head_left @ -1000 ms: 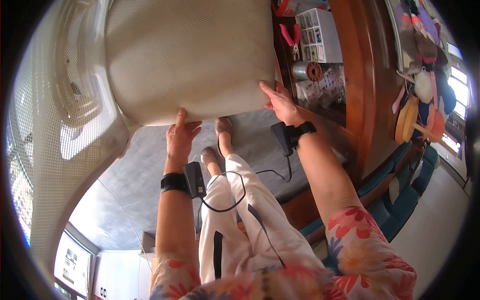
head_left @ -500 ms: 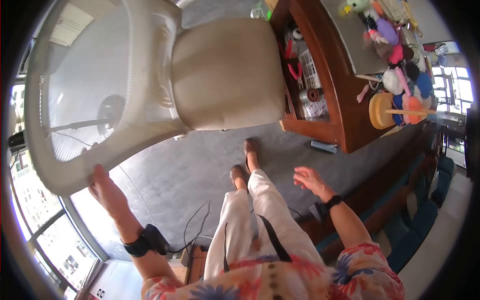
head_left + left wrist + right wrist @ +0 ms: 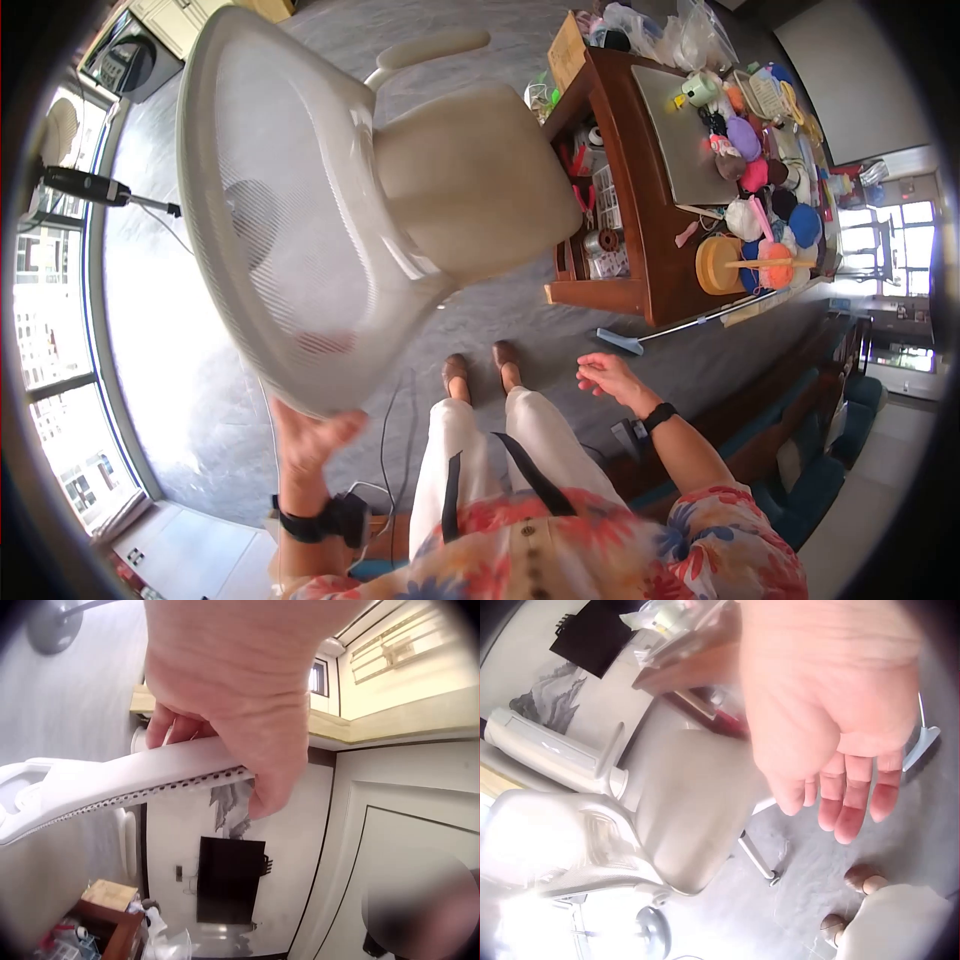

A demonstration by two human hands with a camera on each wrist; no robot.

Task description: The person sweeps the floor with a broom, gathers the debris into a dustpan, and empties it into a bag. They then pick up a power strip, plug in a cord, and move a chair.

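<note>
Chair [image 3: 330, 210] stands on the grey floor beside the wooden desk [image 3: 650, 200], and my left hand [image 3: 305, 435] grips the top edge of its mesh back. My right hand [image 3: 605, 375] hangs free, fingers relaxed, holding nothing.

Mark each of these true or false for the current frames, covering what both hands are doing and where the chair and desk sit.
1. The left hand grips the top edge of the white mesh backrest of the office chair. True.
2. The right hand holds the beige seat cushion. False: it hangs free, fingers relaxed, touching nothing.
3. The brown wooden desk carries coloured yarn balls. True.
4. The chair lies tipped over on the grey floor. False: it stands upright beside the desk.
5. The person's feet are bare. False: brown shoes show.
</note>
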